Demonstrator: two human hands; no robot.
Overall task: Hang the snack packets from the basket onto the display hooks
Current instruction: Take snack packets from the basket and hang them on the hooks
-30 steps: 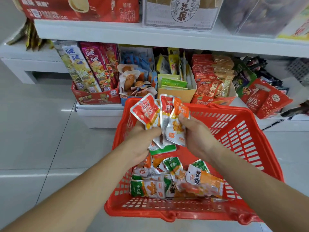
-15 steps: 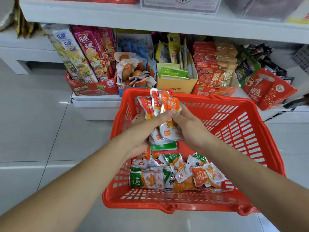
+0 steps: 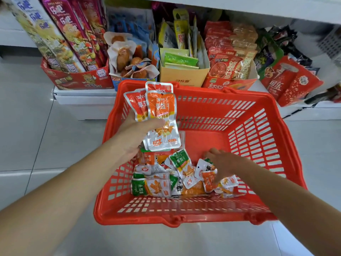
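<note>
Above the left side of the red slatted plastic basket, the left grip clamps a fanned stack of orange-and-red foil snack packets. At centre, loose green and orange packets lie heaped on the basket floor. On the right, the right grip rests on one orange packet; whether it pinches cannot be told. Recommended: lift one packet only and add it with the punch holes aligned upward.

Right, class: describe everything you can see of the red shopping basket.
The shopping basket is bright red plastic, rectangular, with slotted walls flaring to a thick rim and handles folded down. It sits upright on the pale tiled floor before the bottom shelf. Loose snack packets lie heaped in its near-left part; the rest of its bottom is bare. The right hand reaches inside onto them.
</note>
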